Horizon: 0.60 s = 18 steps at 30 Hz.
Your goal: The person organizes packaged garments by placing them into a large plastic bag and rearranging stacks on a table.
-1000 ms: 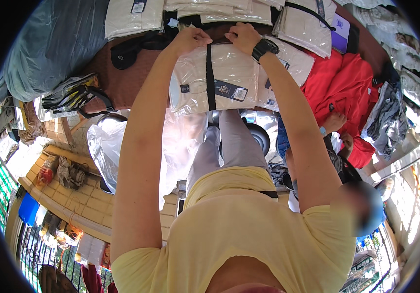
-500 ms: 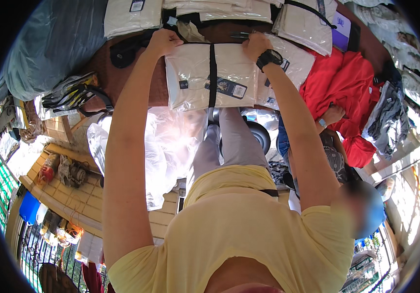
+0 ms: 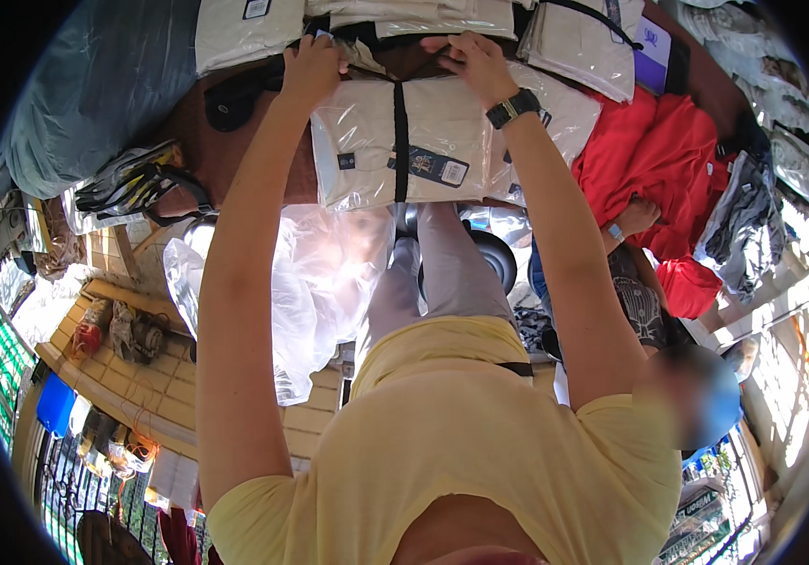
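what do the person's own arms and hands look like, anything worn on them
Both arms are bare below short, pale yellow sleeves. The left hand and right hand wear no gloves. A chunky black watch circles the right wrist; the left wrist has nothing visible on it. Any rings are too small to tell.

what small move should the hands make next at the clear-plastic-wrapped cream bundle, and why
Probably pull the narrow black strap snug, left hand and right hand drawing gently apart: it crosses the middle of the flat cream bundle in clear plastic, and its dark ends seem to run toward both hands beyond the bundle's far edge.
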### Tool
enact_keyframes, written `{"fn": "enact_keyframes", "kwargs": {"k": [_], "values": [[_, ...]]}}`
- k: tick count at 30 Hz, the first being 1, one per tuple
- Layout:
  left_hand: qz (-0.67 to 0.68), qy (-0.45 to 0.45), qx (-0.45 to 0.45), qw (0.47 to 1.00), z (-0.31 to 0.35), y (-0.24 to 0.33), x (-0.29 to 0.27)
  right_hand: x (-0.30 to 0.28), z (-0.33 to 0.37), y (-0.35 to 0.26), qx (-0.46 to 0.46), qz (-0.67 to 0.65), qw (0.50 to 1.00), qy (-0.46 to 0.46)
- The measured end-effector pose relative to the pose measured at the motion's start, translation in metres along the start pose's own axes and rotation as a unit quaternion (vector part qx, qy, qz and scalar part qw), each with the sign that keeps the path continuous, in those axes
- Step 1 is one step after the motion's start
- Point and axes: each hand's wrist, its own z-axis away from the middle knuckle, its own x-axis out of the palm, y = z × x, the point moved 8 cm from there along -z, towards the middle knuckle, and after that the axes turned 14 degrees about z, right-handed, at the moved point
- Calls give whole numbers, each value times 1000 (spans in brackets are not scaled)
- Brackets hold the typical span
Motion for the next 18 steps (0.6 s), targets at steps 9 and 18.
{"fn": "enact_keyframes", "kwargs": {"k": [9,18], "values": [[499,59,-258,825,3,3,58,49,-9,25,-45,229,972,-38],[633,112,-296,706,1,12,79,57,-17,7,-115,610,781,-66]]}}
